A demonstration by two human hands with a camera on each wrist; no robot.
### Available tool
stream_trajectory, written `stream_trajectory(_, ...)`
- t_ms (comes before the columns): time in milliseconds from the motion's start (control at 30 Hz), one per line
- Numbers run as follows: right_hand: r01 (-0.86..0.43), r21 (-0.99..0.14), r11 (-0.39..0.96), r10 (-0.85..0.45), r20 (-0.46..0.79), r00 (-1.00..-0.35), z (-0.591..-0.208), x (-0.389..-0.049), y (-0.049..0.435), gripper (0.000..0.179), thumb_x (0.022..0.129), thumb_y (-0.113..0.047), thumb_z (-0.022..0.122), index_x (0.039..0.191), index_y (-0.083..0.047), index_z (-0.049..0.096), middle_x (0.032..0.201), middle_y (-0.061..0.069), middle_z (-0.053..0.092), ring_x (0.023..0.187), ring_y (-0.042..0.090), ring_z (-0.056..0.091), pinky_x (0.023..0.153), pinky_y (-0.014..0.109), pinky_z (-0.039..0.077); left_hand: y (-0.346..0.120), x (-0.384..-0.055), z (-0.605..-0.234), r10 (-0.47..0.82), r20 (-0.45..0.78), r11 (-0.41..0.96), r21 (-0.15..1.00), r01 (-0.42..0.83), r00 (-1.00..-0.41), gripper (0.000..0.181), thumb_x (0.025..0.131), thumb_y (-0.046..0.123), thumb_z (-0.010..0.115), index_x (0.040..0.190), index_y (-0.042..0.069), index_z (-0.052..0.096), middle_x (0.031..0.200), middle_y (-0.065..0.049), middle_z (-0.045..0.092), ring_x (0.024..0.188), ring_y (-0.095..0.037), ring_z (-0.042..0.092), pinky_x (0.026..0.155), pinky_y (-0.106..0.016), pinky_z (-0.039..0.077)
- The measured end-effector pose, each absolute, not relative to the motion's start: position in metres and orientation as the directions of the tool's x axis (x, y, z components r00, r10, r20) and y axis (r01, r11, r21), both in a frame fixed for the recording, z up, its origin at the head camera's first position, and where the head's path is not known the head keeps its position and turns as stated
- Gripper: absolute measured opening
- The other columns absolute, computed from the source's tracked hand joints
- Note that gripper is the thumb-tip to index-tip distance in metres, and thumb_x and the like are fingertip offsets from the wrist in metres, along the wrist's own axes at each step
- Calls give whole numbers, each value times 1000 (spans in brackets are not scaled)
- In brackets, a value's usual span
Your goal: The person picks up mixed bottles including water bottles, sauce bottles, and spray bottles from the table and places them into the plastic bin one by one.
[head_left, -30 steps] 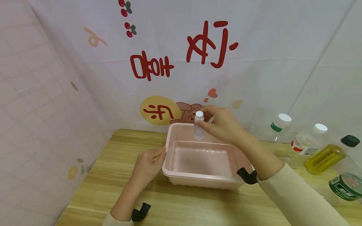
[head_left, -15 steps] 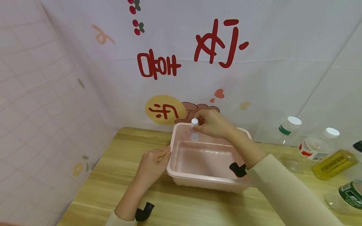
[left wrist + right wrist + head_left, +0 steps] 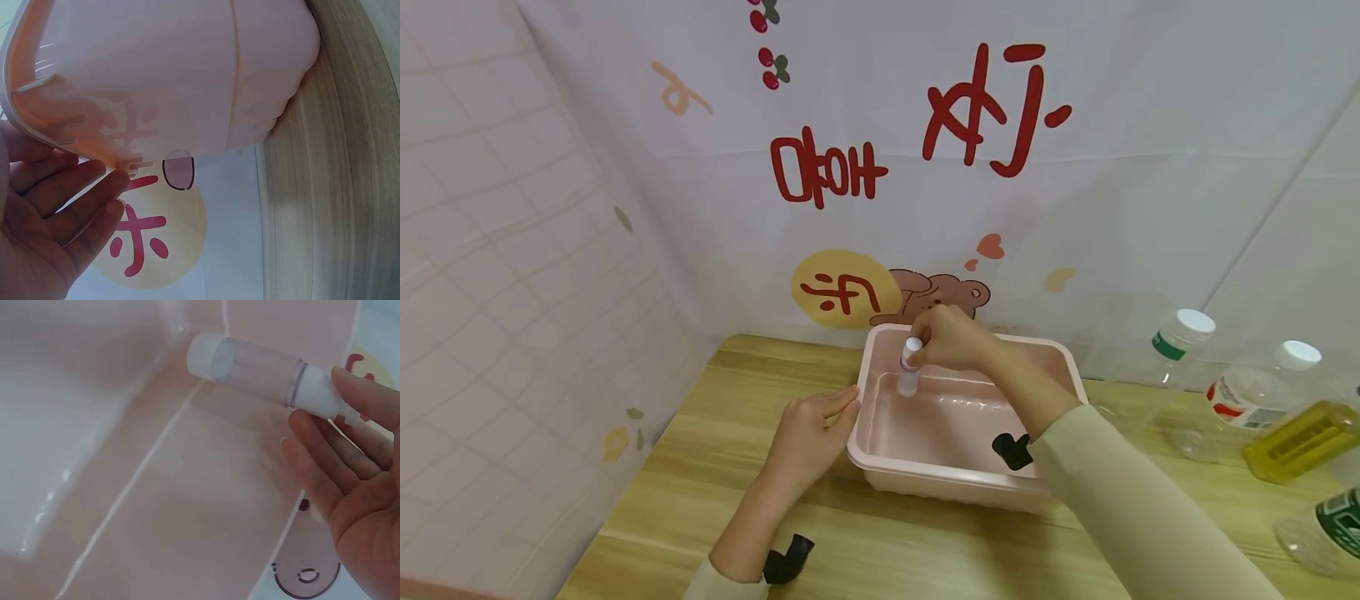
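Observation:
In the head view my right hand (image 3: 953, 337) pinches a small clear bottle (image 3: 908, 382) with a white cap. It hangs cap up, tilted a little, inside the far left part of a pale pink basin (image 3: 970, 482). In the right wrist view, thumb and fingers hold the bottle's white cap end (image 3: 314, 391); its white base (image 3: 203, 357) points into the basin. My left hand (image 3: 811, 433) touches the basin's left rim from outside. The left wrist view has its fingers (image 3: 84, 209) loosely extended, fingertips right at the rim's underside.
On the right of the wooden table (image 3: 700, 492) stand clear plastic bottles, one with a green neck band (image 3: 1168, 346) and one with a red-and-white label (image 3: 1247, 408). Beside them is a bottle of yellow liquid (image 3: 1300, 442). A printed cloth (image 3: 1112, 208) hangs behind the basin.
My right hand has lowered the small bottle from above the basin's back rim into the basin, slightly leftward. The left hand keeps its place at the rim. The head view has shifted a little.

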State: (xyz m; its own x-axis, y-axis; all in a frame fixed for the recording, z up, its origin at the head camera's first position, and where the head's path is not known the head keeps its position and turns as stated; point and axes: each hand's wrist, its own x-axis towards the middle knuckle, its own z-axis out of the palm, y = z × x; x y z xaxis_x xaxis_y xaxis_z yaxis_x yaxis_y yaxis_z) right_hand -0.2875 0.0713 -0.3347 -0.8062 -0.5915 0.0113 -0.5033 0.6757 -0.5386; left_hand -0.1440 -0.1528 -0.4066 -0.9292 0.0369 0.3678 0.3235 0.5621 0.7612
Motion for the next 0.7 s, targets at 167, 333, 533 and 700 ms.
stream_trajectory(167, -511, -535, 673, -612, -15, -791, -347, -292, 66, 11, 80, -13, 88, 88, -9, 82, 86, -2, 76, 85, 17, 68, 78, 33, 58, -153, -144, -407, 28, 362, 560, 767, 314, -932, 30, 97, 13, 74, 124, 0, 75, 123, -13, 73, 118, -30, 70, 98, -48, 57)
stream_trajectory(333, -494, -532, 688, -606, -45, -794, -355, -294, 62, 10, 80, -10, 87, 88, -8, 82, 83, -1, 76, 83, 16, 67, 78, 32, 58, -153, -144, -408, 32, 360, 558, 768, 316, -932, 30, 97, 13, 74, 124, 0, 75, 123, -12, 74, 118, -29, 70, 98, -48, 57)
stream_trajectory(533, -485, -507, 712, -604, -92, -791, -359, -293, 58, 10, 80, -11, 87, 88, -7, 82, 80, -1, 75, 81, 16, 66, 77, 32, 57, -153, -145, -408, 29, 358, 575, 758, 309, -933, 30, 98, 14, 74, 125, 1, 75, 123, -12, 74, 118, -28, 70, 99, -47, 57)
stream_trajectory(700, -498, -490, 716, -608, -86, -789, -362, -292, 57, 11, 81, -11, 88, 88, -7, 82, 82, 0, 77, 82, 16, 68, 78, 33, 58, -152, -146, -408, 29, 354, 582, 754, 304, -935, 30, 98, 14, 73, 125, 1, 75, 123, -12, 74, 118, -28, 70, 99, -47, 57)
